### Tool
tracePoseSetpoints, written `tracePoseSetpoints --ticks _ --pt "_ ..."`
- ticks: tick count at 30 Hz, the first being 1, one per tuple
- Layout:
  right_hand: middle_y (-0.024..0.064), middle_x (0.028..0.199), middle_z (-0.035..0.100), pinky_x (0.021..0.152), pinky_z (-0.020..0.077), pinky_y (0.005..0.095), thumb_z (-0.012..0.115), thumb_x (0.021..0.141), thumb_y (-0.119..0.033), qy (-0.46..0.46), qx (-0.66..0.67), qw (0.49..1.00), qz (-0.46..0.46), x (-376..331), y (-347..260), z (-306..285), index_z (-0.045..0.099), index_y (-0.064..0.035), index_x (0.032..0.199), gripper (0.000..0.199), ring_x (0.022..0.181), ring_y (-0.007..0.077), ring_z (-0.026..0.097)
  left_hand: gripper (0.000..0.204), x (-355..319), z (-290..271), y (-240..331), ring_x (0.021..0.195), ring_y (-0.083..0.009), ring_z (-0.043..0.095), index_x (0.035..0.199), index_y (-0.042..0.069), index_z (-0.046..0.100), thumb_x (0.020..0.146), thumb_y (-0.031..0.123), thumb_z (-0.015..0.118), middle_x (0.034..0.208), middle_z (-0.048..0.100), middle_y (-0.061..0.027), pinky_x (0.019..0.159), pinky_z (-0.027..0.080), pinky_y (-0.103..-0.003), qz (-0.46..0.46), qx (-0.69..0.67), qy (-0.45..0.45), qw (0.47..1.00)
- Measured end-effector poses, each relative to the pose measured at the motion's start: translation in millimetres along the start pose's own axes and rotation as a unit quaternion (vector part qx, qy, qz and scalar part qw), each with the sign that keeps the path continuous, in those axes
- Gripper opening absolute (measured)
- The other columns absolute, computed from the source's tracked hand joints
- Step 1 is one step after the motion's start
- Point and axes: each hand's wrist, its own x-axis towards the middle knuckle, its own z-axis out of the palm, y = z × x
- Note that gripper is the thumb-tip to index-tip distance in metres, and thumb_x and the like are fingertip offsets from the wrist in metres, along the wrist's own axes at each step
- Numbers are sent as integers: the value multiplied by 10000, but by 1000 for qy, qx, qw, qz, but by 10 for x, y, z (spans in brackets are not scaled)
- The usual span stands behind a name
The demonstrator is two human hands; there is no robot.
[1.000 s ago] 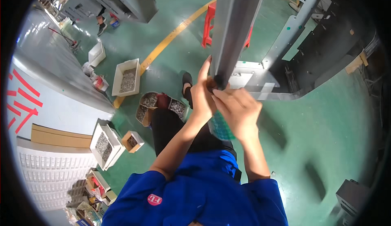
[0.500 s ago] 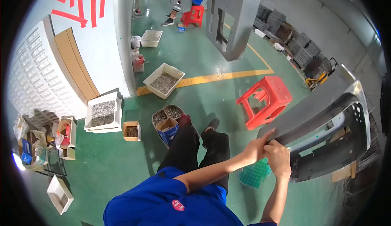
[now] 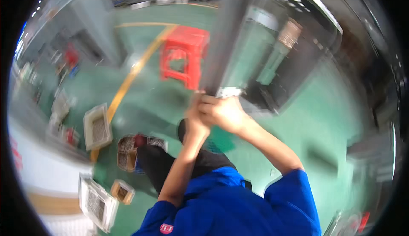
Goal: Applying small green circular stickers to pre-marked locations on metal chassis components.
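Red stool (image 3: 186, 44), white bin (image 3: 99, 143) — slightly blurred

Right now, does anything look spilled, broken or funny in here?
One thing: the white bin sits across the yellow floor line, covering part of it, which looks a bit odd. I see no spill, and no damage on the grey frame by the right hand, though blur could hide small marks.

The left forearm (image 3: 183, 165) is angled toward one o'clock, the right forearm (image 3: 270, 144) toward ten. Near the centre, the right hand (image 3: 226, 112) is held at three o'clock of the left hand (image 3: 197, 117), its curled fingers overlapped with it. The fingertips are too blurred to be told apart.
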Motion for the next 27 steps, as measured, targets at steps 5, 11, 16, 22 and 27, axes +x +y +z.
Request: tracePoseSetpoints --ticks 5,11,16,22,27 --pt "67 695 632 546 514 307 688 654 -34 223 181 931 226 -871 123 -391 612 -47 746 120 580 204 639 670 -15 364 5 542 -69 467 1339 46 431 735 17 720 610 511 13 551 413 -223 123 302 -41 944" --pt "84 699 663 622 535 242 611 706 61 522 262 691 426 -2236 858 -836 602 39 734 37 676 129 668 649 40 369 -63 526 -41 398 1351 -12 380 782 6 692 617 434 29 508 339 -200 95 317 -61 942" --pt "82 719 686 615 524 237 695 749 7 582 235 653 423 -2526 1648 -811 700 21 843 96 656 115 663 665 65 517 -85 541 -50 427 1360 -31 353 790 8 693 643 459 7 506 344 -200 114 323 -69 937" --pt "47 726 690 636 504 229 692 750 -4 532 143 686 475 -2465 1915 -458 707 5 840 92 675 88 646 662 57 490 -88 562 -56 456 1369 -20 346 794 -35 673 658 489 -6 528 366 -199 103 325 -61 938" --pt "80 710 653 605 509 269 688 676 -5 546 63 696 462 -2525 2000 -343 689 -33 773 101 635 160 651 638 -9 562 -91 565 -51 455 1354 -20 357 801 -26 675 642 493 1 537 367 -194 99 345 -71 931"
